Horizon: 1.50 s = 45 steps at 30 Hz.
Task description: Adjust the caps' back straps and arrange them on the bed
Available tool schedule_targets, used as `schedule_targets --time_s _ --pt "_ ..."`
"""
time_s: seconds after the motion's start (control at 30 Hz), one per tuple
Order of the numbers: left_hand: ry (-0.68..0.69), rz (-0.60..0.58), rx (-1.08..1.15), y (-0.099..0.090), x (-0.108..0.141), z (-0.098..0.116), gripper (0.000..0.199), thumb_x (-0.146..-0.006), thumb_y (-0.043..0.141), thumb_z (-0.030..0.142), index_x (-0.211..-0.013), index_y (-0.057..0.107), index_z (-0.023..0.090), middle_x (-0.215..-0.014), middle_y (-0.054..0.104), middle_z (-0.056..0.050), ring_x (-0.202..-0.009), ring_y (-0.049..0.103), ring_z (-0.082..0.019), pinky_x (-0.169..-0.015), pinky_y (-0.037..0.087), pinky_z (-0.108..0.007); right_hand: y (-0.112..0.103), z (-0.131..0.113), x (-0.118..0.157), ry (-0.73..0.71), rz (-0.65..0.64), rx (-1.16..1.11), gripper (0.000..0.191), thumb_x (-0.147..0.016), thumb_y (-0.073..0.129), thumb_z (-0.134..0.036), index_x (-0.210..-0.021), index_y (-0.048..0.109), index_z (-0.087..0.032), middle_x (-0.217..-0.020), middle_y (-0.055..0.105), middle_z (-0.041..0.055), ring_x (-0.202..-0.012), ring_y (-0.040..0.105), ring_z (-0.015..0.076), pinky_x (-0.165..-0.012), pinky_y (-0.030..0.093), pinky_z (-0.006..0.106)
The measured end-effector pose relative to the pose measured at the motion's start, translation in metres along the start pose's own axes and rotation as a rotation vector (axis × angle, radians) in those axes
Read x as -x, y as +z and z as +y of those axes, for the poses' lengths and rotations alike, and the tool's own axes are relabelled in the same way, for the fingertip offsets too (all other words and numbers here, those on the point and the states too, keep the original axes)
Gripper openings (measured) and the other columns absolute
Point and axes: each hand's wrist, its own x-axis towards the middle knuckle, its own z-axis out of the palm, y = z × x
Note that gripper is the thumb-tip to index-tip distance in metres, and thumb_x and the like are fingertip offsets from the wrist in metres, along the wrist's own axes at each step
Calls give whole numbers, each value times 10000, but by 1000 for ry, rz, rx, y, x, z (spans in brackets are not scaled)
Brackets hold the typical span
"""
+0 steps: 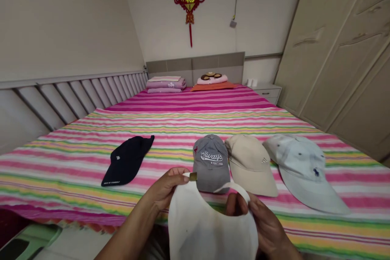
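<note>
A white baseball cap (210,231) is between my hands at the bottom centre, its back opening facing up and its strap undone. My left hand (167,187) pinches the cap's left edge beside a brass-coloured buckle (193,176). On the other side my right hand (262,219) grips the cap where the loose white strap (233,186) curls inward, its end apart from the buckle. Just beyond lies a grey cap (210,158) with "Always" lettering. A beige cap (251,162) and a pale blue cap (300,170) are to its right, a navy cap (129,158) to its left.
Striped bedding (170,124) covers the bed under the caps. Folded purple bedding (166,84) and a pink pillow (213,79) sit by the headboard (217,63). A railing (70,97) runs along the left, a wardrobe (335,48) stands right, and a green stool (38,237) is lower left.
</note>
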Motion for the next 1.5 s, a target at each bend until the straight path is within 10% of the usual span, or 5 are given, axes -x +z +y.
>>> schedule_targets --time_s 0.57,0.83,1.5 --pt "18 144 -273 6 21 7 295 -513 766 268 -726 661 93 -594 656 -56 -459 561 -113 -443 412 -203 26 -28 -17 -44 126 312 269 -689 660 -363 -876 587 -183 -473 519 -48 -322 383 48 -356 247 176" --pt "111 42 -109 12 14 -9 262 -521 760 163 -749 633 136 -658 676 -41 -557 619 -140 -527 449 -217 40 -18 -24 70 119 828 395 -783 498 -473 -566 517 -144 -458 456 -44 -338 329 37 -352 207 192" --pt "161 97 -332 13 14 -25 301 -475 776 150 -753 660 151 -620 631 5 -508 513 -79 -505 373 -188 49 15 -34 91 250 486 306 -713 613 -349 -551 420 -175 -306 358 -110 -253 187 12 -291 97 165"
